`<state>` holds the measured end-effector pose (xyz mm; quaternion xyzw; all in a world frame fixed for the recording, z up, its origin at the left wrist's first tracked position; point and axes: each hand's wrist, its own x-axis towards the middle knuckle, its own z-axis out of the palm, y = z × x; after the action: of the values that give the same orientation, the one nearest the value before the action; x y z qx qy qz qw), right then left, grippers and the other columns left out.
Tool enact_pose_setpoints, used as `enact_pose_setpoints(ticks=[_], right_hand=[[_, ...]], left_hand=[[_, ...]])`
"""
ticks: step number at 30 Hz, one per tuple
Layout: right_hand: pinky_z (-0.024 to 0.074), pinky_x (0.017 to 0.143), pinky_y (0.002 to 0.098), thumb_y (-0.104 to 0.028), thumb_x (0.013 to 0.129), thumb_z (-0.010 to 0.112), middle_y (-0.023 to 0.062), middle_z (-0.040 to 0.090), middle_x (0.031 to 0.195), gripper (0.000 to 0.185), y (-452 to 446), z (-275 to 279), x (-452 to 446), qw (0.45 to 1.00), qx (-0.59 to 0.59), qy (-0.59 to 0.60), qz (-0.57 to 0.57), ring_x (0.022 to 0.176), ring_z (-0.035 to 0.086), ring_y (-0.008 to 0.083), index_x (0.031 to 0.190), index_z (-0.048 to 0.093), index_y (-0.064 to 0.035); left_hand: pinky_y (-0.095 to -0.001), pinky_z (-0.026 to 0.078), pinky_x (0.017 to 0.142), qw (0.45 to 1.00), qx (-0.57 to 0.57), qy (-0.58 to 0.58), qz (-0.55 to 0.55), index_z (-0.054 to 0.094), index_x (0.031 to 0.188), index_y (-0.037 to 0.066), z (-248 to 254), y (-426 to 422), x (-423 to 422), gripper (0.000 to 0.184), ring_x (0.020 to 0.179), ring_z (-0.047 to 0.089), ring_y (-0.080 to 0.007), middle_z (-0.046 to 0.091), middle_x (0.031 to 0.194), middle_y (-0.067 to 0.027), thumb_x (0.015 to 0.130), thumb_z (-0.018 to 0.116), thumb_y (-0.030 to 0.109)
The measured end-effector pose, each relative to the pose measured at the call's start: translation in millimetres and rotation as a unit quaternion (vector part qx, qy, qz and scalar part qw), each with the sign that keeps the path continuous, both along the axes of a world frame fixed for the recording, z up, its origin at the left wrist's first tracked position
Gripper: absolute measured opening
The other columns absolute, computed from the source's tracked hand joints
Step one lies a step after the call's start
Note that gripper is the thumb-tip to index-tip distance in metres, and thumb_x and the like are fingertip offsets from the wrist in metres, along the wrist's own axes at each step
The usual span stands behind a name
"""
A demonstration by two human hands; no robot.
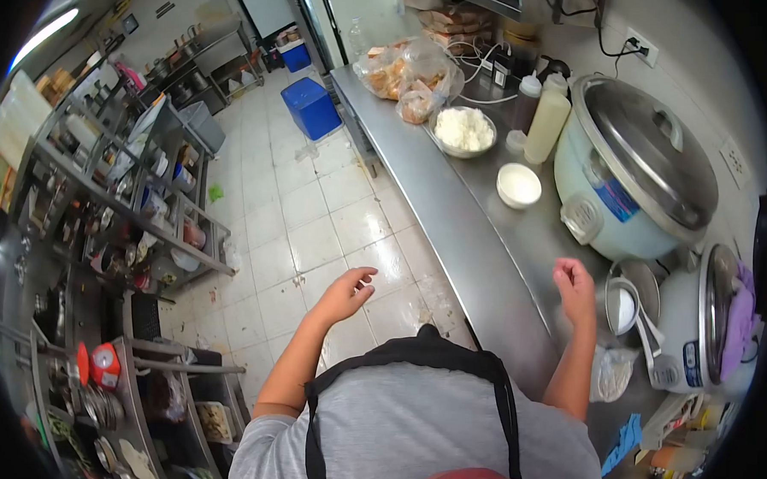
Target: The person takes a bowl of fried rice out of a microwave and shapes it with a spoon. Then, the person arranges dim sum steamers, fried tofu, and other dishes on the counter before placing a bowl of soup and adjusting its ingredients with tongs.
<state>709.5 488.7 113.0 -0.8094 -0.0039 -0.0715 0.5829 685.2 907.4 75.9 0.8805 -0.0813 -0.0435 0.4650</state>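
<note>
We place the round silver metal vessel with white contents just beside the right hand — half curled, seemingly empty. The left hand, loosely curled and empty, hangs over white floor tiles; both forearms extend forward. We count two pale, lidded cookers.

I see the right hand near the big cooker, the left hand farther from it, a white bowl beside it

Bright tube light; glare on floor tiles; edges bowed, dark.
</note>
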Motion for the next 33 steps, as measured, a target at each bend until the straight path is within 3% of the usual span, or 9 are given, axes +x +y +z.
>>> enact_pose_setpoints(ticks=[4,8,12,13,18,22,24,27,33], right_hand=[[0.0392,0.066,0.0205,-0.008,0.077,0.052,0.0005,0.054,0.078,0.018,30.0,57.4,102.2,0.998,-0.028,-0.057,0.024,0.071,0.047,0.0065,0.093,0.053,-0.0002],[0.0393,0.068,0.0217,-0.008,0.077,0.052,0.0011,0.054,0.08,0.018,82.8,119.0,179.3,0.987,-0.066,-0.123,0.073,0.073,0.048,0.0078,0.093,0.053,-0.0001],[0.0386,0.072,0.0237,-0.008,0.076,0.052,0.0027,0.052,0.086,0.024,124.6,124.7,242.7,0.974,-0.124,-0.138,0.13,0.078,0.047,0.0093,0.099,0.051,-0.0009],[0.0386,0.073,0.0244,-0.008,0.075,0.053,0.0033,0.051,0.088,0.027,137.1,122.4,255.1,0.977,-0.117,-0.147,0.099,0.079,0.047,0.0098,0.102,0.05,-0.0014],[0.0386,0.075,0.0277,-0.009,0.074,0.053,0.0074,0.048,0.095,0.042,185.2,160.1,329.3,0.972,-0.075,-0.217,-0.048,0.082,0.047,0.0136,0.114,0.044,-0.0034],[0.0416,0.072,0.0315,-0.012,0.075,0.048,0.0132,0.051,0.093,0.037,182.4,219.0,413.6,0.88,-0.319,-0.276,-0.219,0.08,0.052,0.0243,0.111,0.046,-0.0043],[0.0425,0.073,0.0339,-0.008,0.073,0.045,0.013,0.052,0.096,0.043,166.0,227.4,457.1,0.862,-0.366,-0.228,-0.266,0.084,0.053,0.0264,0.116,0.043,-0.0085],[0.0433,0.075,0.0351,-0.007,0.073,0.044,0.0126,0.053,0.099,0.049,164.5,242.6,498.1,0.764,-0.544,-0.044,-0.344,0.09,0.053,0.0275,0.121,0.04,-0.0166],[0.0441,0.075,0.0358,-0.015,0.08,0.04,0.0066,0.051,0.113,0.055,152.3,275.7,549.5,0.648,-0.643,0.215,-0.347,0.1,0.052,0.0228,0.129,0.024,-0.0315]], left_hand=[[-0.026,0.043,0.064,0.996,-0.015,-0.01,0.088,0.049,0.107,0.006,23.5,46.8,72.4,0.031,0.074,0.051,-0.0148,0.054,0.087,-0.0079,0.076,0.054,0.01],[-0.0244,0.042,0.062,0.974,-0.125,0.06,0.181,0.048,0.108,0.006,-19.7,110.4,127.7,0.03,0.072,0.052,-0.0121,0.054,0.086,-0.0055,0.079,0.05,0.012],[-0.0223,0.041,0.06,0.942,-0.195,0.15,0.227,0.047,0.108,0.005,-34.7,149.7,204.7,0.029,0.069,0.053,-0.0102,0.055,0.085,-0.0036,0.08,0.047,0.016],[-0.0218,0.04,0.059,0.939,-0.204,0.158,0.226,0.048,0.107,0.006,-37.7,157.6,234.8,0.029,0.069,0.053,-0.01,0.055,0.084,-0.0029,0.08,0.047,0.017],[-0.0226,0.04,0.062,0.976,-0.183,0.073,0.096,0.047,0.107,0.005,-4.7,173.8,417.9,0.029,0.071,0.053,-0.0105,0.055,0.087,-0.0037,0.081,0.047,0.018],[-0.0224,0.04,0.064,0.971,-0.231,-0.009,-0.06,0.048,0.106,0.005,60.6,157.3,522.1,0.027,0.074,0.052,-0.0108,0.054,0.089,-0.0037,0.083,0.048,0.019],[-0.0225,0.04,0.064,0.957,-0.274,0.001,-0.092,0.048,0.106,0.005,82.7,147.0,550.0,0.027,0.074,0.052,-0.011,0.054,0.089,-0.0038,0.083,0.048,0.019],[-0.0228,0.041,0.064,0.938,-0.319,0.019,-0.137,0.048,0.106,0.004,89.1,133.8,570.6,0.027,0.074,0.052,-0.0114,0.055,0.089,-0.0049,0.083,0.047,0.018],[-0.0233,0.041,0.064,0.911,-0.357,0.021,-0.206,0.046,0.105,0.003,86.0,129.8,567.7,0.026,0.074,0.052,-0.0122,0.054,0.089,-0.006,0.082,0.046,0.014]])
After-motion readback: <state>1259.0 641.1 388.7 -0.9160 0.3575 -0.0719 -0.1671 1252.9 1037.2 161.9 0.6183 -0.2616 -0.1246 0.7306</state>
